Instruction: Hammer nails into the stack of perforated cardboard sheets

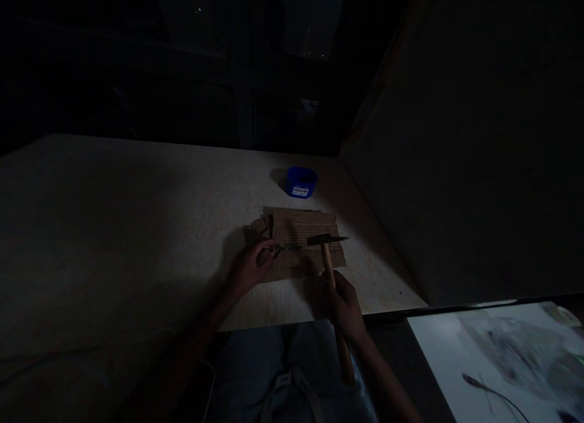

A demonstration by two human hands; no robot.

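Brown corrugated cardboard (292, 234) bears dotted rows, its near strip seemingly unmarked, while the right hand (344, 304) holds a hammer (327, 258) and the left hand (250, 266) has an unreadable grip.

1. Flattened cardboard (296, 221) lies on the table (173, 210), near its front edge.
2. A small plastic bin (301, 182) stands on the table just behind the cardboard.
3. Of the hands, the left (250, 266) is at the cardboard's left side; the right (344, 304), in front of its right part, holds a hammer (328, 262), its head above the cardboard.
4. An upright panel (479, 167) borders the table's right side.
5. At far right front, a cable (474, 381) lies on another surface (438, 362).
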